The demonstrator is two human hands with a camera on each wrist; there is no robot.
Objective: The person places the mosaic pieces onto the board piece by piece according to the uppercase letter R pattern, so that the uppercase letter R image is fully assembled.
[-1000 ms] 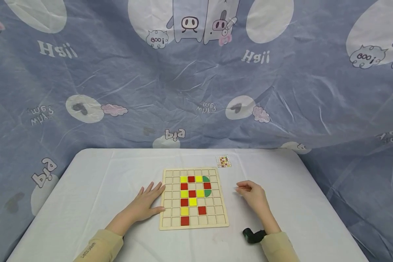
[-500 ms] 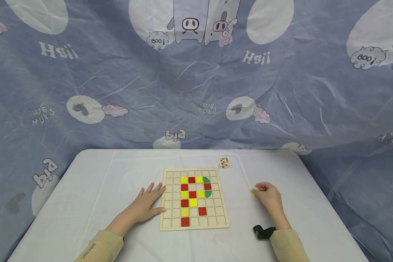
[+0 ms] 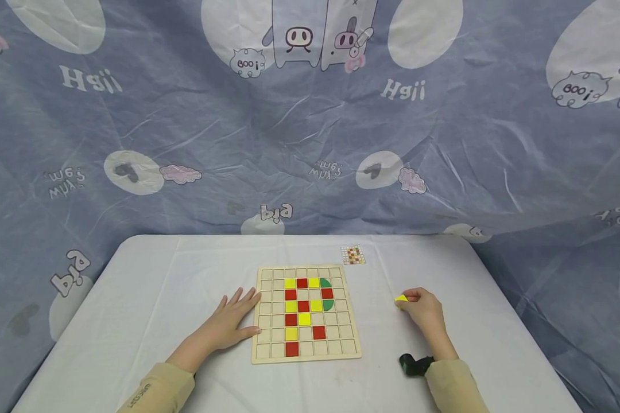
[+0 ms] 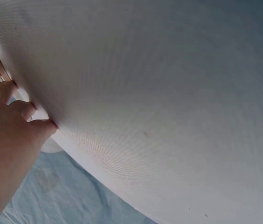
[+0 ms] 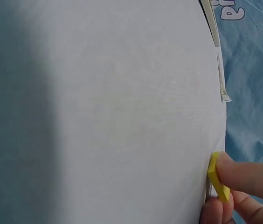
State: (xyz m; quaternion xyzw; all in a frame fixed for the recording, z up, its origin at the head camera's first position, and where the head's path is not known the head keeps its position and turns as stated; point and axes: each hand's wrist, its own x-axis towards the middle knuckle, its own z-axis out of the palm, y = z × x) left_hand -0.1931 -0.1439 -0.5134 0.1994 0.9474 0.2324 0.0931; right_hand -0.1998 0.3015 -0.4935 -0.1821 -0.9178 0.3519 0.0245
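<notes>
My left hand (image 3: 229,322) lies with spread fingers at the left edge of a square wooden grid board (image 3: 274,353); in the left wrist view its fingertips touch near the board's edge. Red and yellow square tiles and two green rounded tiles fill part of the grid, among them a red tile (image 3: 318,332) and a yellow tile (image 3: 303,319) lower down. To the right of the board, my right hand (image 3: 425,312) pinches a yellow tile (image 5: 218,177) between thumb and fingers. The tile is tilted, close over the white cloth.
A small printed card (image 3: 353,254) with a coloured grid lies beyond the board's far right corner. A black wrist-worn device (image 3: 414,365) sits by the right sleeve. Patterned blue cloth (image 3: 310,143) hangs behind the white table (image 3: 175,275).
My right hand moves right, away from the board, and a yellow tile comes into sight between its fingers, turning to show more of its face. The left hand and board stay put.
</notes>
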